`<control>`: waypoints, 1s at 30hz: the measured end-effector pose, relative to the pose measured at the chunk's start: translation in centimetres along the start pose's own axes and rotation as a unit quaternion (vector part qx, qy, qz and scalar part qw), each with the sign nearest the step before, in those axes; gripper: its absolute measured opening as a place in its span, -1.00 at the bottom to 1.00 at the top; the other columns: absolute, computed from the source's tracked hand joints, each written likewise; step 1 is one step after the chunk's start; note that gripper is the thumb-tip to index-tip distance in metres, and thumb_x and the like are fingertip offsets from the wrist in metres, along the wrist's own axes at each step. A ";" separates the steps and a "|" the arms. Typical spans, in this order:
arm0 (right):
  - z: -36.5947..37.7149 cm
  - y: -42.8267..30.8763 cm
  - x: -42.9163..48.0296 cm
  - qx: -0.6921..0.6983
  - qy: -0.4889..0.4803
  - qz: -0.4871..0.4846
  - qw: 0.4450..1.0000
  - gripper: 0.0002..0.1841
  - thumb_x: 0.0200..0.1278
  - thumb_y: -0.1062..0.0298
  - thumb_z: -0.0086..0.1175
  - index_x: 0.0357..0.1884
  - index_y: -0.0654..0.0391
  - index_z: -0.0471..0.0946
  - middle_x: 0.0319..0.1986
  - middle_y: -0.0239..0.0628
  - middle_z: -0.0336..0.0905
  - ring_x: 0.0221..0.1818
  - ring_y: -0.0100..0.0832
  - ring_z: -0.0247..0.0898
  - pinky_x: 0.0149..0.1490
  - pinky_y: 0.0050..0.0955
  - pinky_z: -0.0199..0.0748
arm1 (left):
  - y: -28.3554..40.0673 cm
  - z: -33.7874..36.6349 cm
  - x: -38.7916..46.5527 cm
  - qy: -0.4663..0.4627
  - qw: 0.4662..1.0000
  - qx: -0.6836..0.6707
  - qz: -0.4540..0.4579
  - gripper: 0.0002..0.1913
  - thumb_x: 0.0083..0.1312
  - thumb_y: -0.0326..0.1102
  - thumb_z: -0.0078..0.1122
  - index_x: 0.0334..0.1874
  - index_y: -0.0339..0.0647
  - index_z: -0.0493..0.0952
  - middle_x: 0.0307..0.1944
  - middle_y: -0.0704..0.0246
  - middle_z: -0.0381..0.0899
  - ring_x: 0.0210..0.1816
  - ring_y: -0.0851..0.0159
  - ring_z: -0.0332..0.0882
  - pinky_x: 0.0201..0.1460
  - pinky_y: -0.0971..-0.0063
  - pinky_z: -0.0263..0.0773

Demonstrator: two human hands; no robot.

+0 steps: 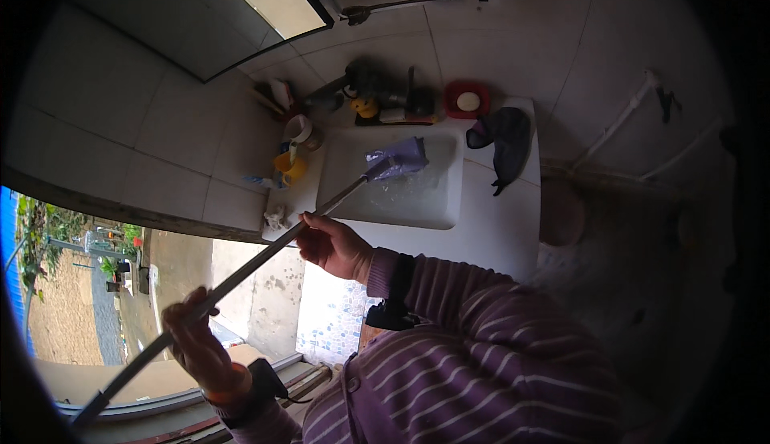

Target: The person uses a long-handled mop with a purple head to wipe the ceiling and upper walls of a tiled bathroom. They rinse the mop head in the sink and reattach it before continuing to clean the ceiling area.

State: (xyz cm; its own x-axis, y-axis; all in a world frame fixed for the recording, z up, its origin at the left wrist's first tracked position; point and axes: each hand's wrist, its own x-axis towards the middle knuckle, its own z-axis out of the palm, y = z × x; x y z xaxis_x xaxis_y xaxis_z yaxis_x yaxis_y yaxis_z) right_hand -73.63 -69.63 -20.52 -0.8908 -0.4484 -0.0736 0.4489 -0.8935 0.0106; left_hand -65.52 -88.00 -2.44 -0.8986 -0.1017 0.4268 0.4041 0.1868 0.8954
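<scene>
A long-handled mop with a metal pole [258, 259] runs diagonally from the lower left to the washbasin. Its flat purple head [402, 158] sits inside the white basin [454, 203], where the surface looks wet. My right hand [337, 248] holds the pole near the basin's front edge, with thumb and fingers around it. Farther back along the pole, my left hand [201, 336] is wrapped around it too. The pole's rear end reaches into the dark lower left corner.
A dark faucet [385, 86] stands behind the basin, near a red soap dish [451, 107] with white soap. A dark cloth [511, 143] lies on the right counter. A yellow cup [290, 168] and other containers line the left side. A window frame [162, 405] borders the lower left.
</scene>
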 end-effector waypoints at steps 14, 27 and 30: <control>0.3 9.1 0.8 -0.185 0.078 0.027 0.979 -0.84 0.23 0.30 0.12 -0.20 0.08 0.46 -0.34 -0.35 0.56 -0.31 -0.47 0.57 -0.22 -0.46 0.61 | -0.5 -6.8 -10.8 -0.048 0.909 0.413 0.026 -0.72 0.30 -0.23 0.06 -0.15 -0.35 0.50 0.00 0.07 0.50 0.12 0.00 0.43 0.11 0.13 0.38; -0.1 5.3 1.2 -0.260 0.015 0.105 0.960 -0.63 0.36 0.07 -0.04 0.06 0.09 0.32 -0.18 -0.16 0.58 -0.22 -0.37 0.57 -0.16 -0.43 0.59 | -2.1 -2.8 2.3 -0.317 0.614 0.710 0.138 -0.77 0.18 -0.18 0.20 -0.14 -0.04 0.54 -0.54 0.28 0.53 -0.50 0.10 0.56 -0.46 0.29 0.45; -1.4 3.0 0.1 -0.313 0.025 0.151 0.937 -0.59 0.38 0.06 -0.07 0.15 0.06 0.30 -0.18 -0.14 0.57 -0.25 -0.37 0.57 -0.19 -0.44 0.58 | -3.4 -1.0 3.1 -0.327 0.601 0.712 0.159 -0.75 0.18 -0.17 0.21 -0.12 -0.02 0.54 -0.54 0.30 0.53 -0.49 0.12 0.56 -0.45 0.29 0.46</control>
State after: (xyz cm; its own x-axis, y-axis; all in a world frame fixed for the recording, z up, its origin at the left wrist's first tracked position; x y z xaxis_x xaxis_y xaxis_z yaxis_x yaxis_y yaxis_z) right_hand -72.26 -72.26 -21.85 -0.7190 -0.6628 -0.2091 0.6477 -0.5298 -0.5476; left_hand -69.53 -89.95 -4.07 -0.8775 0.4795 -0.0091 0.4356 0.7891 -0.4332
